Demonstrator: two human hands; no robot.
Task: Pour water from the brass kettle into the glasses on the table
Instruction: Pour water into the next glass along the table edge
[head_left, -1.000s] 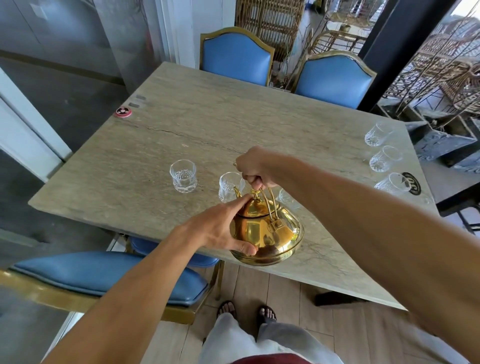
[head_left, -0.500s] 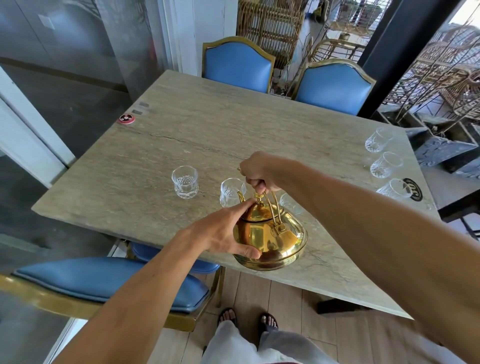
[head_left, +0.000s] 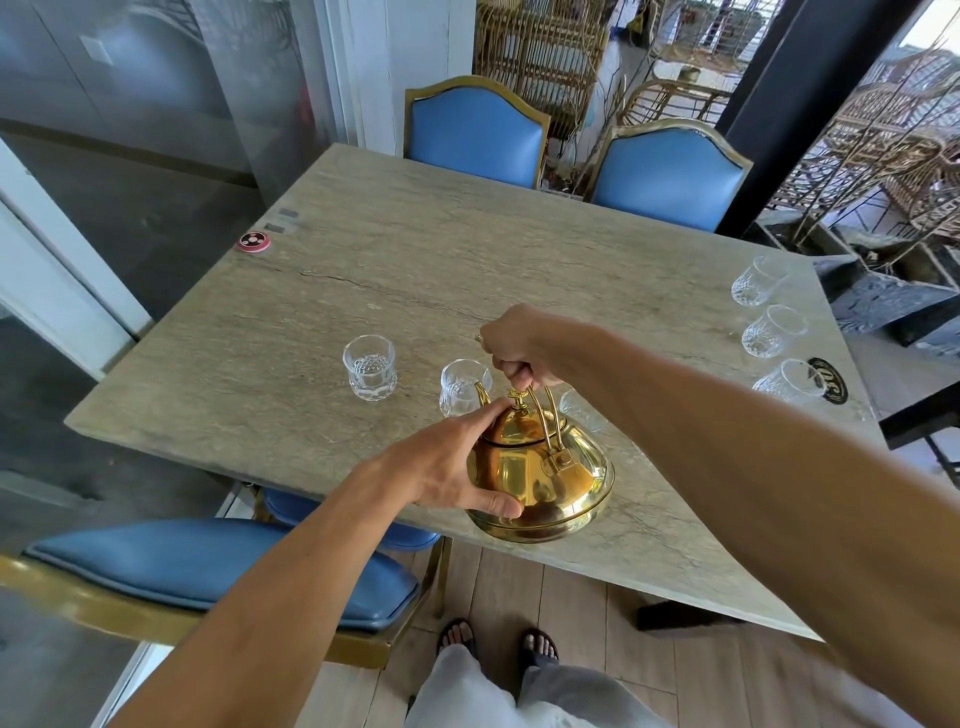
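The brass kettle (head_left: 545, 473) is near the table's front edge, tipped forward with its spout toward a clear glass (head_left: 464, 384) just beyond it. My right hand (head_left: 514, 345) is closed around the kettle's wire handle from above. My left hand (head_left: 452, 467) lies flat against the kettle's left side and lid, thumb on its lower body. A second glass (head_left: 370, 367) stands to the left, apart from the kettle. A third glass (head_left: 582, 410) is partly hidden behind the kettle and my right arm. Whether water is flowing cannot be seen.
The stone table (head_left: 415, 270) carries three more glasses at its right edge (head_left: 756, 282), (head_left: 774, 331), (head_left: 784, 382), a black round coaster (head_left: 828, 380) and a red round disc (head_left: 253, 241) far left. Blue chairs stand behind (head_left: 475, 132) and at my left (head_left: 208, 566).
Both hands and the kettle hold nearly the same pose; only the head view has shifted slightly, with the kettle staying tipped toward the middle glass.
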